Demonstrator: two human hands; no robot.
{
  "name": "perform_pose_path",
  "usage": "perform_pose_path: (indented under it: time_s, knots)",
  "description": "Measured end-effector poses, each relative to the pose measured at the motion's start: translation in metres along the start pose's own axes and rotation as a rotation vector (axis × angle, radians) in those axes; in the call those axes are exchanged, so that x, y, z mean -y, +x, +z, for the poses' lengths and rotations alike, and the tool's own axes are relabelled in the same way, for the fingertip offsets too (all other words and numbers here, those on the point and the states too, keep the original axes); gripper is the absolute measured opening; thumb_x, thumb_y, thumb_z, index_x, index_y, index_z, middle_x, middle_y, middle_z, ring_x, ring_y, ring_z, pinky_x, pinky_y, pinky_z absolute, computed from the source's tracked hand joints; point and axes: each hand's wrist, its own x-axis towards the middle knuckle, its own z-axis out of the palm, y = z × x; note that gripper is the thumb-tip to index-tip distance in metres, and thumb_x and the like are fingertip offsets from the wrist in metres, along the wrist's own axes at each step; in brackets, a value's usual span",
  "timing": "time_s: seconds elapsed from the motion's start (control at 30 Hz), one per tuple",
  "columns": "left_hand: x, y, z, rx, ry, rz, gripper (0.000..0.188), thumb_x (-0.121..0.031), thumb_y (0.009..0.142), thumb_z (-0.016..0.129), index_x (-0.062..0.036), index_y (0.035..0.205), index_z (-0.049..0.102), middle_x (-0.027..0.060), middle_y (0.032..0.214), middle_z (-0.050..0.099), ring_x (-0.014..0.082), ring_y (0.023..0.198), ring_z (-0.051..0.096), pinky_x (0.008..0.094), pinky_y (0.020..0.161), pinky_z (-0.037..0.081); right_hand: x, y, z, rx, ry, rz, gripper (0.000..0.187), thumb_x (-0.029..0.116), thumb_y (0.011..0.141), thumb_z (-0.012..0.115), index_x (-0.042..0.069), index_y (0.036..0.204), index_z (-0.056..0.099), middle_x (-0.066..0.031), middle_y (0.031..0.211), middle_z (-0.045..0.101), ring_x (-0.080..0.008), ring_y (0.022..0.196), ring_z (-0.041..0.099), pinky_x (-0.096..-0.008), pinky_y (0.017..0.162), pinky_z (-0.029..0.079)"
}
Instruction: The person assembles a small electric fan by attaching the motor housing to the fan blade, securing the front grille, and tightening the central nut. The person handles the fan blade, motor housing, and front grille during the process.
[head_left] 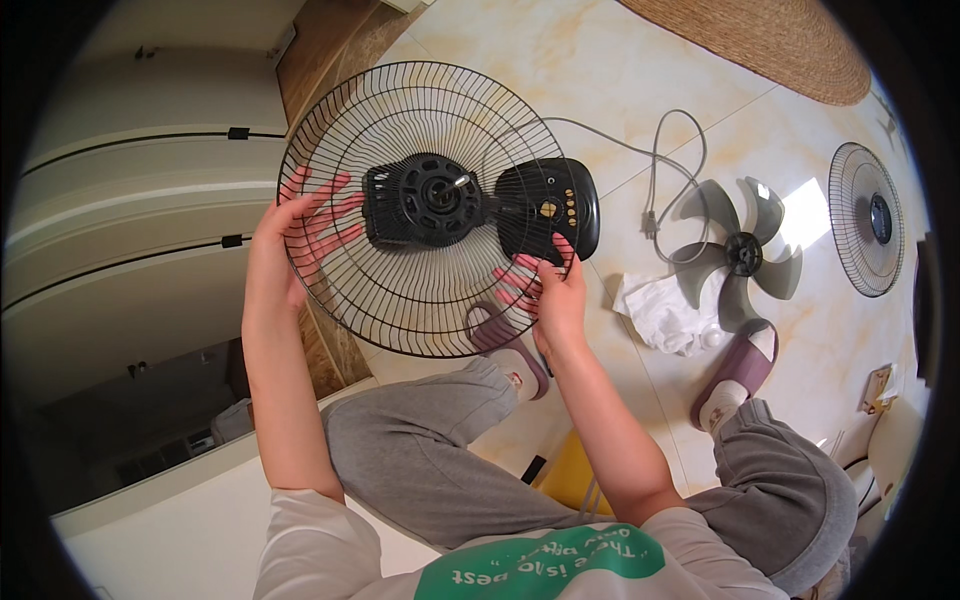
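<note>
A round black wire fan grille (425, 120) is held between my hands, in front of the fan's black motor head (405, 205). The bare metal shaft (461, 182) shows near its middle. My left hand (290, 225) grips the left rim, fingers stretched behind the wires. At the lower right rim, my right hand (560, 300) holds the grille with its fingertips behind the wires. The black fan base (580, 205), with gold-coloured buttons, lies beyond the grille's right edge. Whether the grille touches the motor head I cannot tell.
On the tiled floor to the right lie a grey translucent fan blade (743, 254), a white crumpled bag (670, 315) and a second grille (866, 220). A grey power cord (652, 170) loops behind them. White drawers (150, 200) stand left. A woven mat (760, 45) lies far right.
</note>
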Motion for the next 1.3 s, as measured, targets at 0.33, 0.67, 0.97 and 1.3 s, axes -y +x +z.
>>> perform_pose_path:
  time_s: [0.33, 0.67, 0.97, 1.3]
  knots:
    - [0.003, -0.024, 0.013, -0.069, 0.022, -0.033, 0.065, 0.007, 0.078, 0.040, -0.0027, 0.142, 0.031, 0.0214, 0.126, 0.056, 0.0323, 0.107, 0.064, 0.0459, 0.087, 0.058, 0.024, 0.031, -0.013, 0.110, -0.155, -0.035, 0.040, 0.007, 0.100, 0.035, 0.012, 0.140, 0.031, -0.0204, 0.110, 0.061, -0.0336, 0.084, 0.070, -0.0437, 0.065, 0.062]
    - [0.008, -0.021, -0.001, -0.023, 0.040, 0.010, 0.064, 0.005, 0.078, 0.038, 0.0009, 0.141, 0.028, 0.0256, 0.130, 0.053, 0.0369, 0.118, 0.057, 0.0538, 0.094, 0.053, 0.020, 0.040, -0.008, 0.144, -0.142, 0.024, 0.042, 0.006, 0.100, 0.037, 0.012, 0.141, 0.030, -0.0208, 0.110, 0.061, -0.0324, 0.082, 0.070, -0.0406, 0.062, 0.061]
    - [0.009, -0.025, 0.000, -0.045, 0.056, 0.031, 0.058, 0.004, 0.083, 0.038, -0.0004, 0.141, 0.029, 0.0253, 0.130, 0.053, 0.0357, 0.118, 0.056, 0.0530, 0.095, 0.052, 0.022, 0.046, -0.006, 0.173, -0.170, 0.004, 0.038, 0.008, 0.102, 0.036, 0.013, 0.139, 0.032, -0.0191, 0.108, 0.062, -0.0330, 0.086, 0.070, -0.0427, 0.066, 0.061]
    - [0.006, -0.024, 0.000, -0.042, 0.069, 0.000, 0.058, 0.004, 0.083, 0.039, -0.0026, 0.140, 0.030, 0.0247, 0.130, 0.053, 0.0354, 0.119, 0.056, 0.0534, 0.094, 0.052, 0.016, 0.043, -0.009, 0.151, -0.159, 0.013, 0.040, 0.006, 0.100, 0.037, 0.011, 0.140, 0.033, -0.0192, 0.106, 0.063, -0.0320, 0.083, 0.070, -0.0427, 0.065, 0.061]
